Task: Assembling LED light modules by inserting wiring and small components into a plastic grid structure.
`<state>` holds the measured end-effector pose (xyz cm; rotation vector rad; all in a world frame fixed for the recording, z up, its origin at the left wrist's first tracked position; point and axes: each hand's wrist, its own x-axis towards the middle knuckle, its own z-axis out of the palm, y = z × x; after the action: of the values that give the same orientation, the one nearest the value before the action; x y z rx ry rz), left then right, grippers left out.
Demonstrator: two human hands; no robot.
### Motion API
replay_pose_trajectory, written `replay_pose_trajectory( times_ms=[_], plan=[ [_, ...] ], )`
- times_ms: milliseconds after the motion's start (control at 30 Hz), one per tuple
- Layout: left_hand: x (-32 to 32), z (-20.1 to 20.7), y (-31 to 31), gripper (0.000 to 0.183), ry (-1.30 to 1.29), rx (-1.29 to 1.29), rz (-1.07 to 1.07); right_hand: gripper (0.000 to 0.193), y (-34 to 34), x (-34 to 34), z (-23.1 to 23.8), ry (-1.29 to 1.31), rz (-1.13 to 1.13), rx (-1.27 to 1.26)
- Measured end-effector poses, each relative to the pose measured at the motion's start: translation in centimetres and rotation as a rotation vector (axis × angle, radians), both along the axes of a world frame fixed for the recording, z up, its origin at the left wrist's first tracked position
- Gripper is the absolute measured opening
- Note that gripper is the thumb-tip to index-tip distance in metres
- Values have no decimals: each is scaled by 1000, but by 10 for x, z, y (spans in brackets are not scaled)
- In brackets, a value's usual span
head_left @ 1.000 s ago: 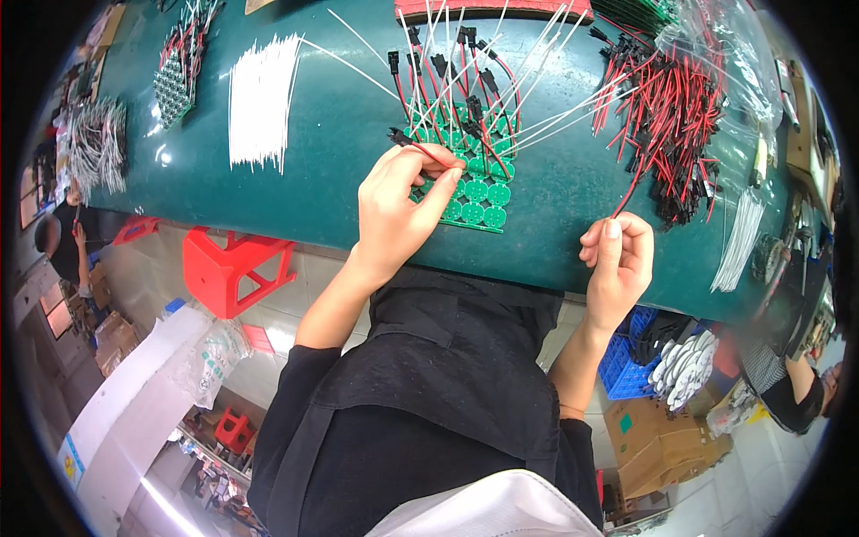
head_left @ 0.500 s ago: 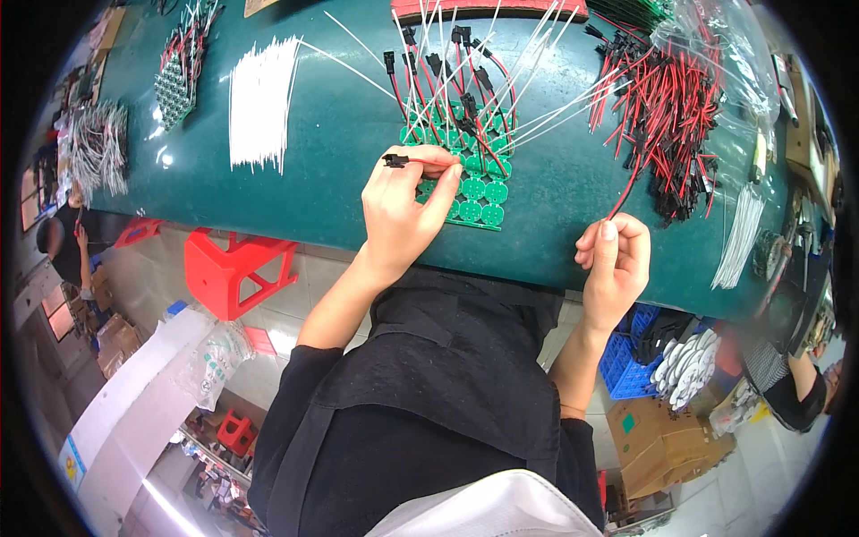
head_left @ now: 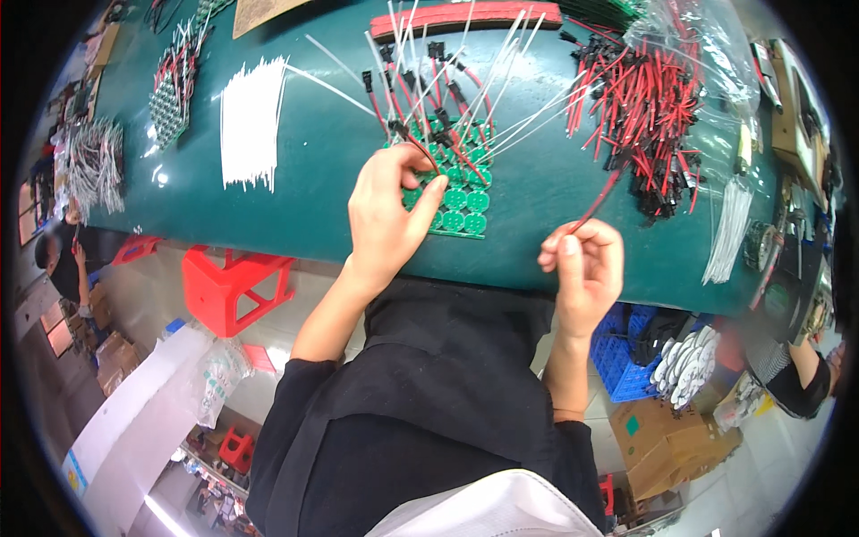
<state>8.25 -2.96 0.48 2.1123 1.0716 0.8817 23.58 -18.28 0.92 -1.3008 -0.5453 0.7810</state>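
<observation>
My left hand (head_left: 386,208) is over the left side of a green circuit board panel (head_left: 463,224) made of joined round boards. Its thumb and forefinger close around the lower end of a red-and-black connector wire (head_left: 420,149), whose black plug tilts up and left. Several similar wires and white wires stand up from the panel's far rows. Off to the right, near the table's front edge, my right hand (head_left: 586,268) pinches another red-and-black wire (head_left: 598,204). That wire slants up and right, its far end blurred before the pile.
A heap of red-and-black wires (head_left: 649,116) lies at right beside a clear plastic bag (head_left: 711,63). White wires (head_left: 250,125) lie bundled at left; more (head_left: 729,228) lie far right. Behind the panel is a red foam block (head_left: 483,20). A red stool (head_left: 228,291) stands below the table.
The plug of the left-hand wire has swung upward from pointing left. My right hand has moved left with its wire, drawing it from the heap. The whole view has shifted slightly.
</observation>
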Motion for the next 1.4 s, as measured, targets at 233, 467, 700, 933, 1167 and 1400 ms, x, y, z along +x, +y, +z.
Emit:
replay_pose_trajectory(
  times_ms=[233, 467, 700, 933, 1167, 1400],
  plan=[
    [-10, -1, -1, 20, -6, -67, -57, 12, 9, -24, -3, -203, 142, 10],
    [-32, 15, -20, 22, -368, -612, -268, 21, 45, -35, -3, -914, 161, 85],
    [-38, 8, 0, 16, -410, -519, -65, 10, 63, -12, 5, -1220, 103, -36],
    [-38, -11, 13, 13, -288, -425, -8, 17, 71, 52, -4, -1330, -114, -784],
    [-39, -16, 12, 13, -307, -375, -5, 15, 72, 51, -15, -1262, -121, -690],
    [-35, -16, 12, 12, -288, -353, -19, 20, 74, 53, -14, -1198, -136, -767]
  ],
)
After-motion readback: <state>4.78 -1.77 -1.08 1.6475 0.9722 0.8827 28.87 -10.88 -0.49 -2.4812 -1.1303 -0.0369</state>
